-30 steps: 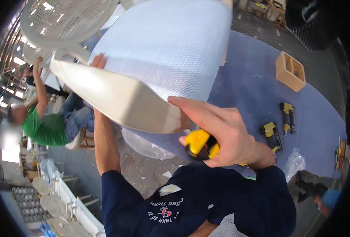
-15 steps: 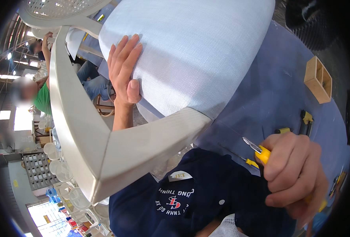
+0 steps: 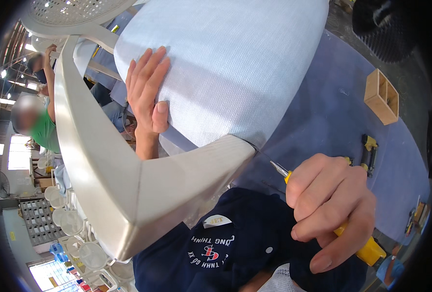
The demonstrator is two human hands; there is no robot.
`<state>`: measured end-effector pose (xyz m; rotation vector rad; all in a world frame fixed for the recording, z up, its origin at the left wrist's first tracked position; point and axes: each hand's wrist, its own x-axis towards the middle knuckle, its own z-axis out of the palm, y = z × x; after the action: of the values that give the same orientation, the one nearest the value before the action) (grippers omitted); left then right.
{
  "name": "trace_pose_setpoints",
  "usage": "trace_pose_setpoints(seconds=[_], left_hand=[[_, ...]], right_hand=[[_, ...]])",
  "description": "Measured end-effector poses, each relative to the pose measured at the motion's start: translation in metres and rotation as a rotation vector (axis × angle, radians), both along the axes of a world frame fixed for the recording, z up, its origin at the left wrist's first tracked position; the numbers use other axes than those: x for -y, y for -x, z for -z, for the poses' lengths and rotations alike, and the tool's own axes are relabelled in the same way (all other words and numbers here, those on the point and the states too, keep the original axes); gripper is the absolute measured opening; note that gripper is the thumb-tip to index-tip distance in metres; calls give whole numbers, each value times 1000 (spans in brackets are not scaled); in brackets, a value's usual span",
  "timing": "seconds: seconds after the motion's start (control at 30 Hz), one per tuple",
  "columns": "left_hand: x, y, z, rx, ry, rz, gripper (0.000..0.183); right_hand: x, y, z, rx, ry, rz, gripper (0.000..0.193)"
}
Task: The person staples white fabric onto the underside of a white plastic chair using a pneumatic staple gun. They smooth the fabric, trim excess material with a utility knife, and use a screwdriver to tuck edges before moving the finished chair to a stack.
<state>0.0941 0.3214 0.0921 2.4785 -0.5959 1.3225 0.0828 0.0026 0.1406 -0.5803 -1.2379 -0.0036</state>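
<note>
The left hand [image 3: 148, 92] lies flat, fingers spread, on the upholstered seat [image 3: 235, 63]; the right hand [image 3: 330, 209] is clenched on a yellow cutter [image 3: 362, 243] (blade at the seat's lower edge, by the frame [image 3: 128, 190]). Best to cut shallowly, away from the fabric.

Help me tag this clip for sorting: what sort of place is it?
Probably a furniture workshop. The left hand steadies a chair's pale fabric cushion on its white frame, the right hand holds a yellow-handled tool, and power tools lie on the blue worktable.
</note>
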Motion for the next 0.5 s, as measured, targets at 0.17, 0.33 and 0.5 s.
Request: trace_pose_setpoints(seconds=[0.17,0.33,0.5], left_hand=[[-1,9,-3,16,-12,-18,64],[1,-5,0,16,-2,19,63],[0,7,-1,3,1,-20,63]], right_hand=[[-8,0,1,36,-33,-28,5],[2,-4,-6,6,-14,-64,2],[1,-13,-14,-5,135,-124,6]])
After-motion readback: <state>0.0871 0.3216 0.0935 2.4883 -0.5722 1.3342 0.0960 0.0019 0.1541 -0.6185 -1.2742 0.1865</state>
